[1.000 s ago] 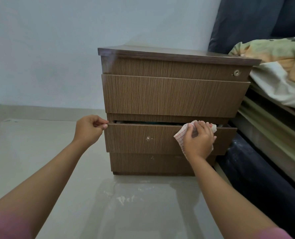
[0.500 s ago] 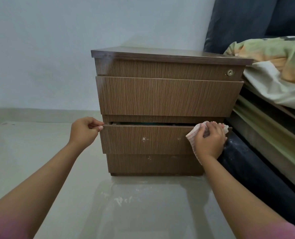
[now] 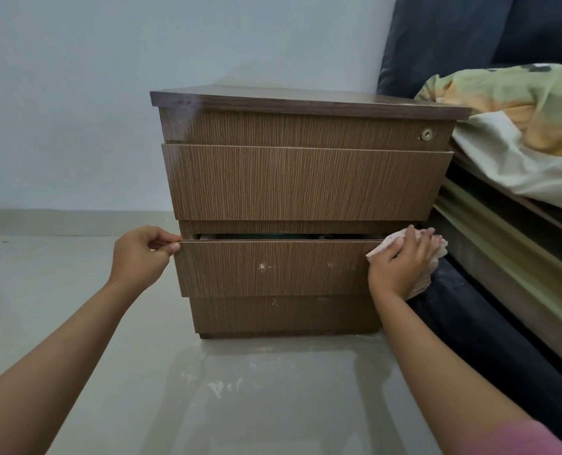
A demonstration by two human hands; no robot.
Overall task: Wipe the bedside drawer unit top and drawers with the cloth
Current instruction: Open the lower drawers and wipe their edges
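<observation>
A brown wood-grain bedside drawer unit (image 3: 306,182) stands on the floor against the wall. Its lowest drawer (image 3: 273,267) is pulled out a little, with dark contents just showing over its top edge. My left hand (image 3: 141,254) pinches the top left corner of that drawer front. My right hand (image 3: 401,261) presses a pale pink checked cloth (image 3: 437,251) against the drawer's top right corner, fingers spread over the cloth. White specks mark the drawer front.
A bed (image 3: 509,205) with a green and orange blanket (image 3: 516,106) stands tight against the unit's right side, with a dark bed base (image 3: 470,330) below. Glossy beige floor tiles (image 3: 207,389) lie in front, a pale wall (image 3: 109,93) behind.
My right hand has slid the cloth rightward along the lower drawer's top edge to its right corner. My left hand keeps its pinch on the left corner.
</observation>
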